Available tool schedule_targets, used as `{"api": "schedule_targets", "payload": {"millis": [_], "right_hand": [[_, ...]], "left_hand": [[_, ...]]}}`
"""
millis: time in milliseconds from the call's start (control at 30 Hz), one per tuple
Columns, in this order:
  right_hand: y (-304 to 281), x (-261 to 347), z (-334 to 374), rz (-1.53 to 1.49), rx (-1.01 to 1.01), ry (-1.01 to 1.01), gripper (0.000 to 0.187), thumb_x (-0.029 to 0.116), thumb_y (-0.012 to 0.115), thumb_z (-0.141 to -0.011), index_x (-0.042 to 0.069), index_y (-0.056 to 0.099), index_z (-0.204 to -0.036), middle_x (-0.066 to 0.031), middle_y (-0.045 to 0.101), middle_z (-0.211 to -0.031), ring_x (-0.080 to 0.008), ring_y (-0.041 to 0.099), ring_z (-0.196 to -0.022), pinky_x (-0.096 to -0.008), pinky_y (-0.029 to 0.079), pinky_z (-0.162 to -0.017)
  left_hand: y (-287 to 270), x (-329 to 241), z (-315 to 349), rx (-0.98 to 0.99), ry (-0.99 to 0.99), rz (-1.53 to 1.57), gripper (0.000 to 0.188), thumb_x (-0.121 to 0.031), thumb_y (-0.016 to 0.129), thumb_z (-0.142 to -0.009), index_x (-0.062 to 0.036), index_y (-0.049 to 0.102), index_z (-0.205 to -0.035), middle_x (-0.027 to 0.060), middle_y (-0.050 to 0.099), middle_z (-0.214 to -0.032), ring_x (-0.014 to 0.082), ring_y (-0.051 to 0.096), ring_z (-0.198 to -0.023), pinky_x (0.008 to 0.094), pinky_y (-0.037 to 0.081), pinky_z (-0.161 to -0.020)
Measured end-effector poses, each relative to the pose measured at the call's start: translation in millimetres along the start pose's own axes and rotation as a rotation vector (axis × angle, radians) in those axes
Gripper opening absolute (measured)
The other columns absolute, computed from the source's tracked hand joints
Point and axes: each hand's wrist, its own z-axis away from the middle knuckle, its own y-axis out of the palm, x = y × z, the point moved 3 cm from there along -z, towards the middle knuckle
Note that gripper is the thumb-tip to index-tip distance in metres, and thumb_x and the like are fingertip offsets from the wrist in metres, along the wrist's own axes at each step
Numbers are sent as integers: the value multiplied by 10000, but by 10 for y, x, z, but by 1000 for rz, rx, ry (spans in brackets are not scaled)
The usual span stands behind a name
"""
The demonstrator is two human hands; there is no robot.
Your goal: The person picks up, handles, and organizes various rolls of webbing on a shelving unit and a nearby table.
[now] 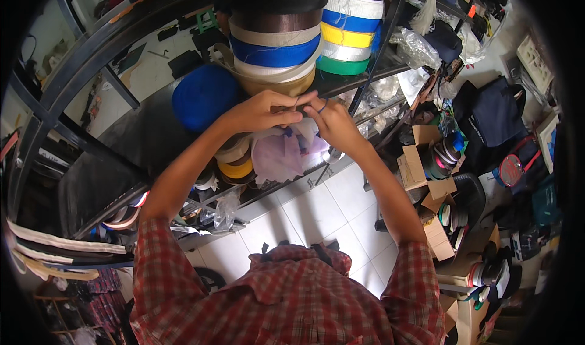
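Note:
Both my hands meet over the shelf edge, in front of stacked rolls of webbing. My left hand [262, 112] has its index finger stretched toward the right hand, with thumb and fingers bent in a pinch. My right hand [334, 123] is closed, its fingertips against the left ones. A thin dark blue cord [323, 106] loops around a right finger and seems to run between the two hands; its ends are too small to make out. Just behind them stands the taller webbing stack [274, 56] in brown, beige, blue, white and gold. A round blue roll [206, 98] lies left of it.
A second stack of webbing rolls [347, 37] stands behind to the right. Black metal shelf bars [79, 132] cross the left side. Below my hands hangs a pale purple plastic bag [277, 156]. Cardboard boxes [414, 165] with rolls and bags crowd the right.

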Motion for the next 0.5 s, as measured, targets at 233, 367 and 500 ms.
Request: {"api": "schedule_targets", "payload": {"millis": [233,367,500], "right_hand": [[35,52,256,209,192,4,147,155,605,-864,17,552,-868,-183,567,-605,-381,577,-590,-452,446,-534],[-21,86,336,243,175,-85,165,151,587,-858,34,533,-755,-143,563,-553,-324,597,-516,-409,457,-478],[-63,37,402,202,222,-28,193,166,587,-874,35,527,-746,-129,551,-524,-315,586,-491,-401,438,-448]], "left_hand": [[318,77,32,-174,263,-1036,232,-338,604,-876,-107,626,-871,87,593,-664,290,614,-535,381,505,-488],[343,93,33,-132,325,-1064,246,-354,589,-875,-122,575,-794,57,584,-649,289,601,-491,385,492,-445],[320,125,36,-94,362,-1034,219,-325,601,-865,-120,569,-795,60,600,-642,279,605,-490,382,487,-437]]}}
